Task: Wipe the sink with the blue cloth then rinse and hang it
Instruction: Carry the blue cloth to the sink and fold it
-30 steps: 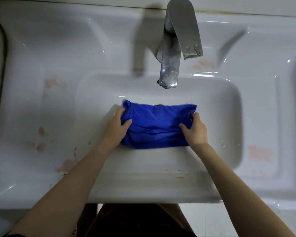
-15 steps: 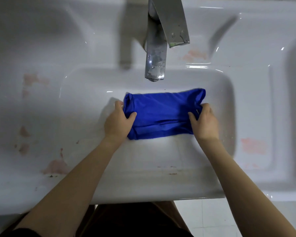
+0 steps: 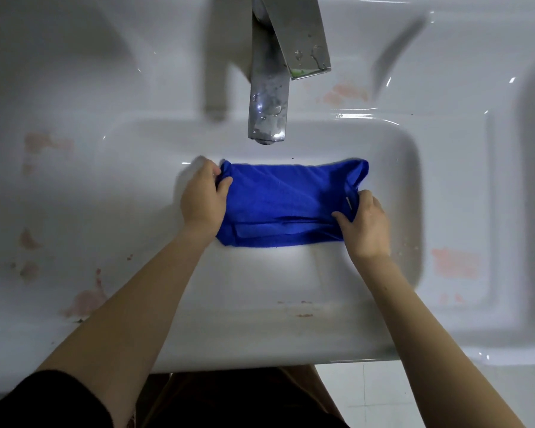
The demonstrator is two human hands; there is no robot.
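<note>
The blue cloth (image 3: 286,203) is folded into a wide band and stretched across the middle of the white sink basin (image 3: 155,168), just below the spout. My left hand (image 3: 202,197) grips its left end, thumb on top. My right hand (image 3: 365,225) pinches its right end near the lower corner. The cloth's far right corner sticks up loose past my right hand. No water runs from the chrome faucet (image 3: 269,103).
Pinkish stains mark the sink's flat rim on the left (image 3: 84,301), on the right (image 3: 453,262) and behind the basin beside the faucet (image 3: 345,94). The faucet lever (image 3: 300,35) juts over the back of the basin. White floor tiles (image 3: 383,393) show below the front edge.
Both hands have spread the cloth wider and shifted it slightly right and toward the faucet. The view has moved closer to the basin.
</note>
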